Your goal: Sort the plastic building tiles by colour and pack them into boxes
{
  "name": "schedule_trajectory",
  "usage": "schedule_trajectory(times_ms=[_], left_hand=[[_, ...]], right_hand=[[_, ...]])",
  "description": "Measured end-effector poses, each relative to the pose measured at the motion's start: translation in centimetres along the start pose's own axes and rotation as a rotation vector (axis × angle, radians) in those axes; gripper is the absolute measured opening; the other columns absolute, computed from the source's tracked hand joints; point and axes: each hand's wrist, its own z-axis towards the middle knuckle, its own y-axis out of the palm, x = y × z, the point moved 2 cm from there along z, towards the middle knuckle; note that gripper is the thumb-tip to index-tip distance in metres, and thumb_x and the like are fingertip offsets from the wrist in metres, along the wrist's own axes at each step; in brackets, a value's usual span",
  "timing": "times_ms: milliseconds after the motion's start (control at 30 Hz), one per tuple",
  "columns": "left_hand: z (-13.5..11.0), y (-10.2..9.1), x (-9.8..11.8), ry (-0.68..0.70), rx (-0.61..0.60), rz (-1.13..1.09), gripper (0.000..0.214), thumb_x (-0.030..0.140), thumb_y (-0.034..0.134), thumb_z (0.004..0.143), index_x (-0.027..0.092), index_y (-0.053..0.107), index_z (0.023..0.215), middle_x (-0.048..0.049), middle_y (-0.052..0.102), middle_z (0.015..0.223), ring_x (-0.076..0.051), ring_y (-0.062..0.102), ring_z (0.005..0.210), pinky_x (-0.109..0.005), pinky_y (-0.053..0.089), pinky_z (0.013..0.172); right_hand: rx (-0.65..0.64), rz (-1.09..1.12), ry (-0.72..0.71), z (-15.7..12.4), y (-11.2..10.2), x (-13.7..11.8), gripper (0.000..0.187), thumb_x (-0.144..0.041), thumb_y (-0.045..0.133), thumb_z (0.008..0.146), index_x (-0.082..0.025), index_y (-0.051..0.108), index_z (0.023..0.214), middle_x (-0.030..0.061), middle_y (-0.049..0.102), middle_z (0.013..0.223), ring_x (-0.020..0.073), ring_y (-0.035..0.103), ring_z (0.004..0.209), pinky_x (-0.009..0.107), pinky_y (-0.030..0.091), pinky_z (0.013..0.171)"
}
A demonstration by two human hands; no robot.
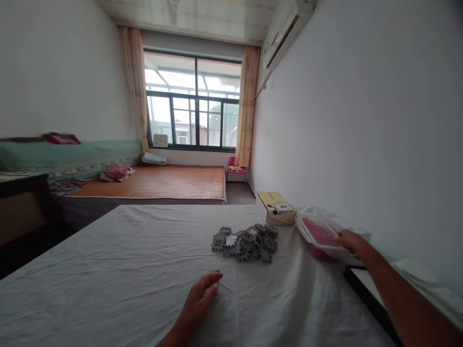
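Note:
My left hand [203, 295] is just above the white cloth near the front, its fingers drawn together. A thin dark line shows by its fingertips; whether it is a held object or a crease I cannot tell. Off to the right, my right hand [350, 242] grips the near right edge of a clear plastic container [321, 236] with something pink-red in it. Between the hands lies a heap of grey, gear-shaped toothed pieces [249, 245]. One piece in the heap looks lighter and shinier.
White cloth covers the table [108, 270]. Behind the container stands a yellow box with a cartoon face [280, 208]. A dark-edged flat object [365, 294] lies under my right forearm, along the wall. Beyond the table are a bed [173, 180] and a pink chair [235, 168].

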Motion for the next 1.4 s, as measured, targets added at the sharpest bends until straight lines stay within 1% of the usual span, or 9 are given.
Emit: schedule_trajectory(times_ms=[133,267,500,633,767,967,1133,1300,1400], left_hand=[[-0.4,-0.1,0.7,0.078,-0.014,0.042,0.037,0.048,0.063,0.07,0.021,0.071,0.093,-0.0108,0.064,0.117,-0.028,0.057,0.11,-0.04,0.046,0.094],[-1.1,-0.2,1.4,0.115,-0.021,0.068,0.031,0.046,0.059,0.076,0.022,0.07,0.094,-0.0098,0.063,0.117,-0.026,0.056,0.111,-0.032,0.05,0.084],[-2.2,-0.5,2.2,0.186,-0.001,0.113,0.021,0.037,0.056,0.081,0.025,0.069,0.092,-0.0079,0.065,0.108,-0.021,0.059,0.101,-0.022,0.049,0.07],[-1.8,-0.2,2.3,0.224,-0.009,0.12,0.018,0.032,0.054,0.082,0.023,0.068,0.089,-0.0079,0.066,0.1,-0.019,0.061,0.091,-0.02,0.046,0.064],[-1.6,-0.2,2.1,0.238,-0.049,0.142,0.018,0.027,0.052,0.083,0.022,0.068,0.091,-0.008,0.065,0.099,-0.017,0.061,0.088,-0.019,0.046,0.064],[-1.8,-0.6,2.8,0.272,-0.039,0.164,0.022,0.019,0.049,0.082,0.02,0.067,0.094,-0.0091,0.065,0.099,-0.017,0.061,0.089,-0.02,0.047,0.065],[-1.6,-3.2,5.0,0.344,0.312,0.115,0.025,0.021,0.047,0.084,0.022,0.067,0.098,-0.009,0.063,0.112,-0.021,0.056,0.107,-0.03,0.046,0.088],[-1.9,-8.4,7.4,0.355,0.778,-0.012,0.032,0.02,0.046,0.081,0.019,0.061,0.109,-0.0073,0.061,0.118,-0.022,0.053,0.114,-0.034,0.04,0.097],[-3.7,-11.1,8.9,0.379,0.885,-0.061,0.036,0.02,0.046,0.08,0.019,0.058,0.114,-0.0068,0.058,0.125,-0.022,0.05,0.119,-0.035,0.037,0.102]], right_hand=[[0.063,-0.164,-0.283,1.2,0.7,-7.0,0.032,-0.023,0.052,0.078,-0.012,0.064,0.105,0.0208,0.064,0.105,0.0321,0.056,0.105,0.046,0.042,0.091],[0.15,-0.408,-0.598,0.7,5.5,-15.1,0.053,-0.021,0.056,0.077,-0.016,0.047,0.129,0.0156,0.051,0.132,0.0275,0.042,0.122,0.041,0.037,0.098],[0.049,-0.447,-0.417,4.2,12.7,-16.6,0.056,-0.019,0.046,0.081,-0.032,0.039,0.136,0.007,0.039,0.145,0.0302,0.031,0.131,0.057,0.032,0.097],[0.002,-0.428,-0.447,6.3,12.5,-19.0,0.058,-0.022,0.05,0.078,-0.031,0.041,0.135,0.009,0.041,0.143,0.0337,0.037,0.126,0.059,0.035,0.091],[-0.049,-0.434,-0.535,5.0,11.5,-25.5,0.061,-0.026,0.058,0.073,-0.029,0.043,0.133,0.0098,0.048,0.137,0.034,0.046,0.117,0.056,0.039,0.087],[-0.091,-0.412,-0.737,-1.3,12.5,-37.4,0.063,-0.027,0.059,0.072,-0.026,0.042,0.132,0.0112,0.054,0.13,0.0301,0.05,0.113,0.046,0.043,0.084],[-0.114,-0.362,-0.928,-9.7,13.0,-44.7,0.067,-0.031,0.063,0.07,-0.026,0.04,0.132,0.0113,0.053,0.13,0.0291,0.05,0.113,0.042,0.042,0.084],[-0.101,-0.318,-1.13,-22.2,9.8,-45.3,0.058,-0.026,0.057,0.073,-0.021,0.042,0.13,0.016,0.057,0.122,0.0325,0.054,0.106,0.051,0.036,0.086],[-0.113,-0.287,-1.202,-28.5,6.5,-42.9,0.057,-0.026,0.056,0.074,-0.019,0.045,0.13,0.0192,0.057,0.124,0.0346,0.056,0.101,0.054,0.033,0.088]])
